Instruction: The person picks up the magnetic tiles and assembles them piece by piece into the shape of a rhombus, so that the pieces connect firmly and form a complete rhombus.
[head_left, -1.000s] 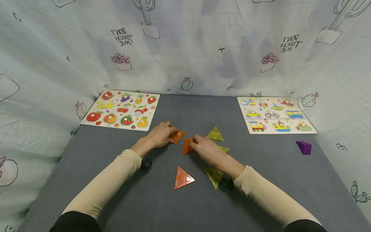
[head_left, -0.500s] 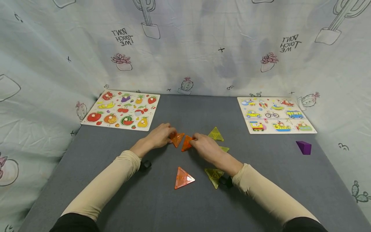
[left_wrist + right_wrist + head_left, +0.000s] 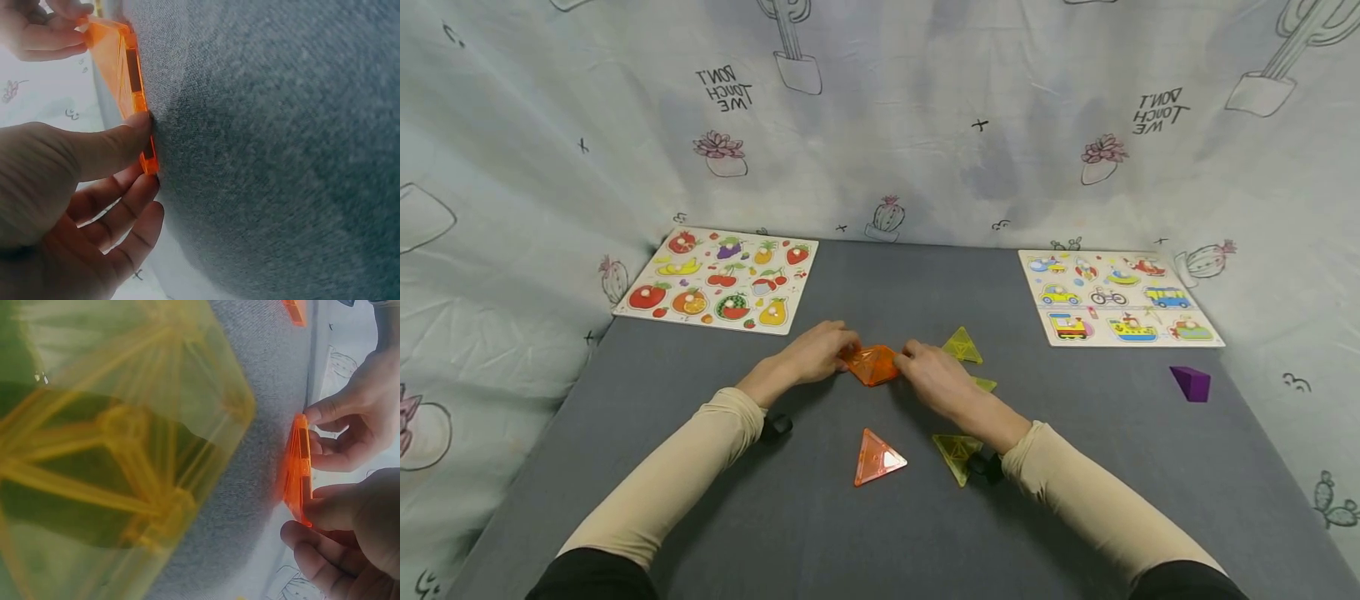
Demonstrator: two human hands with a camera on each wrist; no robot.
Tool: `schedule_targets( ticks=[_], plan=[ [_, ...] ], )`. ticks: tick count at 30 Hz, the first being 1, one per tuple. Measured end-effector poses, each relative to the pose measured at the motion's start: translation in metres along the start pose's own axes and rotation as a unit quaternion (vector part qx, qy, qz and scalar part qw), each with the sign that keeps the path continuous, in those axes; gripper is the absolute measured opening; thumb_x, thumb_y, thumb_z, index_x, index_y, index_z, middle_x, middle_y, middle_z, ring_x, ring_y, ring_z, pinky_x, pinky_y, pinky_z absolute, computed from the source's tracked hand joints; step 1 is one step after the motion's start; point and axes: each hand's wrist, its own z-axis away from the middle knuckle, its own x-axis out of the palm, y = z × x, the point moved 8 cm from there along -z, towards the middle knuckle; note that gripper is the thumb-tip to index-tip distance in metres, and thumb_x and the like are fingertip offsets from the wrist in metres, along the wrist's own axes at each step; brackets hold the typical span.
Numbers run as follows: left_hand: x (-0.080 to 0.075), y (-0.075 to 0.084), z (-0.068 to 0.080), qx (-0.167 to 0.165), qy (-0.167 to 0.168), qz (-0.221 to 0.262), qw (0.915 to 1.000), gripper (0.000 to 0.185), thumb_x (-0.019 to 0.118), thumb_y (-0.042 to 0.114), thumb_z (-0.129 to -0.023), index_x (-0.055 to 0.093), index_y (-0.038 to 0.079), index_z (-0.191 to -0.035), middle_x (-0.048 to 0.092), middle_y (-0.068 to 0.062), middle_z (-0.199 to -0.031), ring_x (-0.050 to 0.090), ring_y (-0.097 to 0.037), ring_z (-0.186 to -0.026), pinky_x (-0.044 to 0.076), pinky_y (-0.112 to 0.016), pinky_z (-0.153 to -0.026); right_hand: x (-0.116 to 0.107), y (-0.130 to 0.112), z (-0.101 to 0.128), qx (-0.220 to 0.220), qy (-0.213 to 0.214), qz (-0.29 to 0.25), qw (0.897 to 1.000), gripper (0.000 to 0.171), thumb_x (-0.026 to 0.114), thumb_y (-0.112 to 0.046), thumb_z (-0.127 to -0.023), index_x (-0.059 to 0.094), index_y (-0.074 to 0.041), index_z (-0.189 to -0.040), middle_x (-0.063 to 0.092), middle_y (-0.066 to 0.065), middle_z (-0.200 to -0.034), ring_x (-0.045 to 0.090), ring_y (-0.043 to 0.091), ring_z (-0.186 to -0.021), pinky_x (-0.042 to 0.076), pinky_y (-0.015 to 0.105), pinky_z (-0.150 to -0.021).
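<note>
In the middle of the table, two translucent orange triangular magnetic tiles (image 3: 874,367) meet edge to edge, slightly tilted. My left hand (image 3: 816,352) pinches the left end; in the left wrist view the thumb lies on the tile's edge (image 3: 134,78). From the other side, my right hand (image 3: 942,385) pinches the right end, as the right wrist view shows with the orange edge (image 3: 305,469) between thumb and finger. A third orange triangular tile (image 3: 876,459) lies flat nearer the body. Beside the right hand are yellow triangular pieces (image 3: 964,345), one partly hidden behind that hand.
At the back left lies a fruit puzzle board (image 3: 718,279), and at the back right a vehicle puzzle board (image 3: 1116,297). A purple wedge block (image 3: 1191,384) rests near the right edge. Another yellow piece (image 3: 957,455) sits by the right wrist. Printed cloth (image 3: 925,167) hangs behind the grey table.
The two orange tiles, apart one second ago, have come together. The right hand turned its tile and brought it against the left one; the left hand barely moved.
</note>
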Motion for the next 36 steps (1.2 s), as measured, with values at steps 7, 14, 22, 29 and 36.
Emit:
schedule_targets(
  ticks=[7, 14, 22, 29, 36],
  plan=[
    [0.0, 0.0, 0.0, 0.001, -0.007, 0.017, 0.9998, 0.03, 0.076, 0.004, -0.082, 0.069, 0.004, -0.111, 0.063, -0.011, -0.098, 0.057, -0.024, -0.089, 0.048, -0.04, -0.083, -0.001, 0.002, 0.001, 0.004, 0.008, -0.014, 1.0, 0.009, 0.068, 0.002, -0.088, 0.071, -0.005, -0.093, 0.063, 0.01, -0.084, 0.064, 0.022, -0.071, 0.055, 0.033, -0.064],
    [0.0, 0.0, 0.0, -0.001, -0.011, 0.0, 0.9999, 0.025, 0.076, 0.008, -0.084, 0.069, 0.003, -0.107, 0.064, -0.012, -0.098, 0.059, -0.025, -0.091, 0.05, -0.041, -0.084, -0.004, 0.015, 0.001, 0.048, 0.024, -0.124, 0.991, 0.014, 0.065, 0.006, -0.086, 0.071, -0.002, -0.097, 0.067, 0.012, -0.088, 0.066, 0.025, -0.077, 0.056, 0.036, -0.068],
    [0.0, 0.002, -0.002, 0.007, -0.021, 0.006, 0.9997, 0.021, 0.078, 0.014, -0.083, 0.071, 0.004, -0.101, 0.064, -0.01, -0.092, 0.057, -0.022, -0.085, 0.048, -0.038, -0.078, -0.005, 0.034, 0.0, 0.153, 0.028, -0.287, 0.945, 0.017, 0.069, -0.002, -0.088, 0.073, -0.003, -0.105, 0.069, 0.013, -0.1, 0.068, 0.024, -0.088, 0.057, 0.037, -0.077],
    [0.006, 0.002, -0.004, -0.017, -0.047, 0.034, 0.9982, 0.027, 0.079, 0.018, -0.082, 0.069, 0.003, -0.102, 0.066, -0.007, -0.086, 0.058, -0.016, -0.075, 0.049, -0.031, -0.068, 0.0, 0.018, -0.002, 0.106, -0.007, -0.339, 0.935, 0.033, 0.064, -0.001, -0.09, 0.066, 0.001, -0.123, 0.062, 0.02, -0.122, 0.069, 0.029, -0.102, 0.058, 0.035, -0.085],
    [0.011, 0.006, -0.005, -0.03, -0.054, 0.049, 0.9968, 0.038, 0.079, 0.024, -0.083, 0.066, 0.002, -0.111, 0.068, -0.005, -0.084, 0.059, -0.012, -0.07, 0.049, -0.027, -0.065, 0.007, -0.006, -0.001, 0.03, -0.053, -0.184, 0.981, 0.036, 0.067, -0.007, -0.09, 0.065, 0.0, -0.125, 0.06, 0.021, -0.13, 0.061, 0.034, -0.117, 0.052, 0.044, -0.096]
  ],
)
